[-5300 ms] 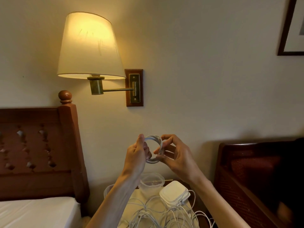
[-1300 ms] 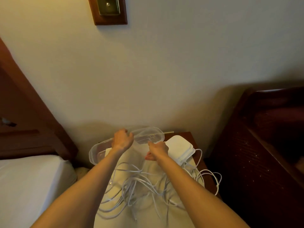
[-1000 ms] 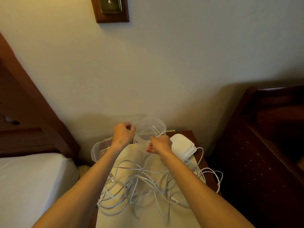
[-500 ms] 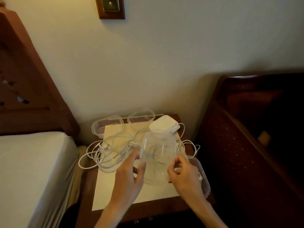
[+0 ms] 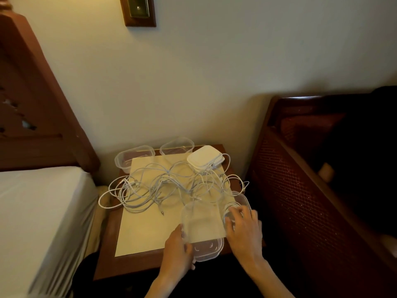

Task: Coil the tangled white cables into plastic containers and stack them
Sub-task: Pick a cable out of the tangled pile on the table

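We are looking down on the wooden nightstand (image 5: 107, 250), and everything is placed from there. On its near right corner sits a clear plastic container (image 5: 203, 226), and our left hand (image 5: 178, 252) grips its near left edge, fingers curled round the rim. Just right of it, at the nightstand's right edge, a second clear container (image 5: 243, 200) holds a coiled white cable (image 5: 231, 206); our right hand (image 5: 245, 227) lies over that coil with fingers spread and fairly straight, touching it, not clenched.

Across the middle of the nightstand the tangled white cables (image 5: 163, 183) sprawl over a pale sheet (image 5: 141, 233), with loops spilling past the left edge and the right edge. At the far right corner a stack of white lids (image 5: 204, 158) rests on the cables. Along the far edge, against the wall, stand two more empty clear tubs: one at the far left corner (image 5: 134, 157), one beside it toward the middle (image 5: 177, 146).

Left of the nightstand we have the bed (image 5: 38, 211) with its white sheet; right of it, a dark wooden chair (image 5: 300, 179).
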Motion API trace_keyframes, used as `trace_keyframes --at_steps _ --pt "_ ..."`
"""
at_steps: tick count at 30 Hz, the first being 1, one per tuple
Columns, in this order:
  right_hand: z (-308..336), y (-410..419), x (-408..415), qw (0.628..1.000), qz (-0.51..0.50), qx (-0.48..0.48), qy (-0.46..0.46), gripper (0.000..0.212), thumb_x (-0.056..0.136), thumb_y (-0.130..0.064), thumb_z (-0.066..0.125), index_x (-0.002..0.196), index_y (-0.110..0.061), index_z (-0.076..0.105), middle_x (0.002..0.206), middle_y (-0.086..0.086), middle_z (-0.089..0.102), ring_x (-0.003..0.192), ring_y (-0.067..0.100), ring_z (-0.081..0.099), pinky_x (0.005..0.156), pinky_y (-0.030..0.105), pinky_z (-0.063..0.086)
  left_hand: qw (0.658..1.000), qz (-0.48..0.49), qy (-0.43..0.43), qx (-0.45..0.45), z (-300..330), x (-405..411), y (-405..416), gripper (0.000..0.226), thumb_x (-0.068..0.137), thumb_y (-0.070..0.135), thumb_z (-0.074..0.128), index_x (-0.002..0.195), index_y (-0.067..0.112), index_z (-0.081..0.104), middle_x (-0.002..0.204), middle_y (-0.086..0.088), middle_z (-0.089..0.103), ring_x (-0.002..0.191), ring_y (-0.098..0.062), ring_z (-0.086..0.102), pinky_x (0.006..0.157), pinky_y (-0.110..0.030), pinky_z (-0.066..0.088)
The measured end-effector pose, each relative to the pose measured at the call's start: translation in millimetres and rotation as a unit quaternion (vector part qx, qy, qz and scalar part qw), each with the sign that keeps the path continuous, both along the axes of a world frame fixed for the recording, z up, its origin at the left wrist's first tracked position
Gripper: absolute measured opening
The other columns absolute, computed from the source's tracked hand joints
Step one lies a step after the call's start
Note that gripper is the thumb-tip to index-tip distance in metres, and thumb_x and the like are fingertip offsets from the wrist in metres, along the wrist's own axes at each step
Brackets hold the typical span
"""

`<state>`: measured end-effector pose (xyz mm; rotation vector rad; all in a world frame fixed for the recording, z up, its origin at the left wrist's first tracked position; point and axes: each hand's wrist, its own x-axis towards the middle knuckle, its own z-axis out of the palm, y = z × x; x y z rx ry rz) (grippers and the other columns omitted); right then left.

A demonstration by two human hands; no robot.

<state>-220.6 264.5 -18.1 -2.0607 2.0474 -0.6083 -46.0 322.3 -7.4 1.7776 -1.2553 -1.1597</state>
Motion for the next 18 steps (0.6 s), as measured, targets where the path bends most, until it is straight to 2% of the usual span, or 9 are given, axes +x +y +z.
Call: trace_keyframes --at_steps 2,3,6,9,14,18 --pt "-9.2 -14.0 -12.6 0.997 -0.006 0.055 0.047 0.05 0.099 -0.048 0.04 0.146 -0.03 0.039 0.155 -0.003 0.027 0.138 0.025 0.026 0.107 0.048 0.03 1.0 -0.003 -0.02 0.014 -3.5 -0.8 -6.2 0.042 0.094 -0.003 0.042 0.13 0.018 0.042 0.082 -0.018 0.066 0.045 -0.022 0.061 0.047 -0.034 0.055" --pt "-15.8 -19.3 -18.2 0.993 0.001 0.101 0.057 0.059 0.099 -0.053 0.035 0.152 -0.03 0.027 0.161 -0.003 0.012 0.145 0.027 0.014 0.112 0.053 0.023 0.999 -0.004 -0.027 0.019 -6.4 -1.2 -8.3 0.046 0.092 -0.004 0.042 0.134 0.015 0.04 0.078 -0.02 0.067 0.047 -0.025 0.063 0.047 -0.035 0.056" --pt "-33.2 -25.6 -30.1 0.983 0.019 0.171 0.06 0.077 0.095 -0.065 0.028 0.156 -0.023 0.007 0.163 -0.003 -0.01 0.15 0.029 -0.006 0.117 0.059 0.008 0.998 -0.007 -0.047 0.037 -12.4 -2.8 -16.0 0.051 0.09 -0.004 0.041 0.138 0.013 0.037 0.071 -0.019 0.069 0.051 -0.032 0.066 0.05 -0.042 0.057" --pt "-36.7 -22.7 -40.1 0.983 0.019 0.168 0.066 0.084 0.095 -0.064 0.03 0.156 -0.015 0.001 0.163 -0.002 -0.013 0.15 0.025 -0.006 0.12 0.053 0.007 0.998 -0.009 -0.056 0.039 -17.5 -5.8 -22.5 0.051 0.09 -0.002 0.042 0.139 0.012 0.037 0.078 -0.016 0.068 0.05 -0.029 0.067 0.053 -0.043 0.058" --pt "-40.5 -21.1 -53.4 0.988 0.017 0.151 0.027 0.091 0.094 -0.063 0.038 0.156 -0.008 0.002 0.164 0.004 -0.008 0.151 0.022 0.002 0.122 0.038 0.014 0.998 -0.013 -0.054 0.032 -20.3 -13.0 -27.3 0.047 0.089 -0.003 0.043 0.132 0.015 0.04 0.081 -0.012 0.066 0.053 -0.031 0.068 0.052 -0.045 0.058" --pt "-42.7 -21.9 -60.9 0.988 0.024 0.154 0.016 0.09 0.094 -0.061 0.041 0.156 -0.008 0.002 0.164 0.003 -0.009 0.151 0.021 0.0 0.122 0.035 0.016 0.999 -0.013 -0.049 0.017 -20.5 -16.5 -27.8 0.032 0.09 -0.004 0.043 0.113 0.018 0.044 0.082 -0.011 0.065 0.052 -0.029 0.067 0.051 -0.045 0.058"
